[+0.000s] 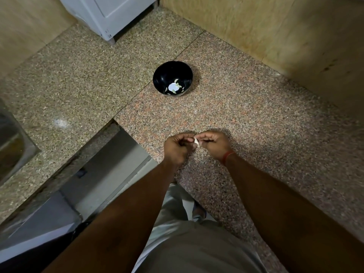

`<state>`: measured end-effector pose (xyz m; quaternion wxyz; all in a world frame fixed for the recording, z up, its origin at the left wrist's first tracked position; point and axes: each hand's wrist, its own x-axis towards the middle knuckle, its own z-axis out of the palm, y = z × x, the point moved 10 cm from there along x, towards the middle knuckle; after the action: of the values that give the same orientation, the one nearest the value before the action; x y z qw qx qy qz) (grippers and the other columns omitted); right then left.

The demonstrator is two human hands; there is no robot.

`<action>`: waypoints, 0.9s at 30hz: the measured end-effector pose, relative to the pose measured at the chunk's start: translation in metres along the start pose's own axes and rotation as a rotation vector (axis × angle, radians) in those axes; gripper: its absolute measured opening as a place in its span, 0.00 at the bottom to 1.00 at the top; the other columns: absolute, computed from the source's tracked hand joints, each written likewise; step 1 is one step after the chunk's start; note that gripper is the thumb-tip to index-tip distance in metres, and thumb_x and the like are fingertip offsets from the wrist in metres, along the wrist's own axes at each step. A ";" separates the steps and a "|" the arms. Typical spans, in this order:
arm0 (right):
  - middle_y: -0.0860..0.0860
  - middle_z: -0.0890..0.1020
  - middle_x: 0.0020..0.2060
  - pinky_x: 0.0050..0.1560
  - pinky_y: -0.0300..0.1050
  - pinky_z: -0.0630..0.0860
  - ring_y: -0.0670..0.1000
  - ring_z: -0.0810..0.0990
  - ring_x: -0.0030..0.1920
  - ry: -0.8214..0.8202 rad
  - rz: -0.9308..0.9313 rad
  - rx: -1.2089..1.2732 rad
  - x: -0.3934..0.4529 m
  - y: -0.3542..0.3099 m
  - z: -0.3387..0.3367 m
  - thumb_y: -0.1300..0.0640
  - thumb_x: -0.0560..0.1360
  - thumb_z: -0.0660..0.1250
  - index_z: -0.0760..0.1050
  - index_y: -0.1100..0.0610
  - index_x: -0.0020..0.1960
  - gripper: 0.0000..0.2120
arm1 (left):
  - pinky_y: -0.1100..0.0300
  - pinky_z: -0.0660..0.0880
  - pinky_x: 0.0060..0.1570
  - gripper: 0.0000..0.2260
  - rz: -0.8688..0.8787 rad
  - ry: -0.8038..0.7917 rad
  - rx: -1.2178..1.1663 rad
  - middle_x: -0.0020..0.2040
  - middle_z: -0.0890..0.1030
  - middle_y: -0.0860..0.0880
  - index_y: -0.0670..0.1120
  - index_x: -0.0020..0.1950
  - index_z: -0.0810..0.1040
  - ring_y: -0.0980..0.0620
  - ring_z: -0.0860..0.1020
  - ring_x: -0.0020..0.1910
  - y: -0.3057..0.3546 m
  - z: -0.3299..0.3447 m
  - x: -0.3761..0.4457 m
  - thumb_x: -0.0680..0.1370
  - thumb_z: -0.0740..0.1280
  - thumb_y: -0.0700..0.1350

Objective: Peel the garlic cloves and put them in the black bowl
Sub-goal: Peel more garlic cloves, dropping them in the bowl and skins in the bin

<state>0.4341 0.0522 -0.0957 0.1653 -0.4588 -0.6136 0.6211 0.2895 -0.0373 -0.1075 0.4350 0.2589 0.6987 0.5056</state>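
Observation:
A black bowl [172,79] stands on the speckled granite counter [246,115], well beyond my hands. Several pale garlic pieces [174,88] lie at its bottom. Nearer the counter's front edge, a small white garlic clove [196,142] is held between both hands. My left hand [178,147] has its fingers curled and pinches the clove from the left. My right hand [213,143], with a red thread at the wrist, pinches it from the right. Most of the clove is hidden by the fingers.
A steel sink [11,142] is set into the counter at the far left. A white appliance [110,14] stands at the back. Tiled walls [275,32] close the corner behind and to the right. The counter has a notch [110,146] in front of me.

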 end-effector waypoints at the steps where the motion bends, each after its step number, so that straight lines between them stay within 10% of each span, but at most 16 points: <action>1: 0.51 0.87 0.48 0.49 0.37 0.82 0.42 0.85 0.47 -0.005 0.018 0.019 0.000 0.002 0.000 0.72 0.74 0.72 0.85 0.59 0.55 0.14 | 0.55 0.84 0.45 0.14 0.002 0.000 -0.005 0.47 0.86 0.44 0.37 0.56 0.85 0.52 0.84 0.42 0.000 0.000 0.001 0.72 0.76 0.27; 5: 0.55 0.87 0.49 0.48 0.43 0.84 0.51 0.86 0.51 -0.052 0.086 0.060 0.000 0.009 0.002 0.71 0.68 0.77 0.85 0.57 0.57 0.20 | 0.42 0.83 0.52 0.14 0.000 -0.032 -0.027 0.48 0.86 0.44 0.40 0.56 0.86 0.44 0.84 0.46 0.000 0.002 0.003 0.72 0.76 0.29; 17: 0.54 0.88 0.46 0.48 0.43 0.84 0.51 0.87 0.49 -0.052 0.079 0.118 0.005 0.006 -0.003 0.74 0.69 0.76 0.85 0.60 0.56 0.18 | 0.62 0.78 0.38 0.08 -0.063 -0.060 -0.060 0.44 0.87 0.42 0.32 0.54 0.84 0.54 0.82 0.36 0.002 0.009 0.001 0.76 0.72 0.28; 27: 0.57 0.88 0.47 0.44 0.38 0.82 0.48 0.88 0.45 -0.057 0.051 0.127 0.006 0.000 -0.006 0.71 0.68 0.78 0.84 0.65 0.54 0.15 | 0.59 0.75 0.32 0.03 -0.110 -0.093 -0.130 0.41 0.83 0.35 0.35 0.49 0.84 0.47 0.76 0.34 0.003 0.011 0.003 0.76 0.74 0.31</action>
<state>0.4363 0.0603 -0.0970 0.1607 -0.4449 -0.5655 0.6756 0.2975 -0.0290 -0.1073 0.5098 0.2146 0.6567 0.5126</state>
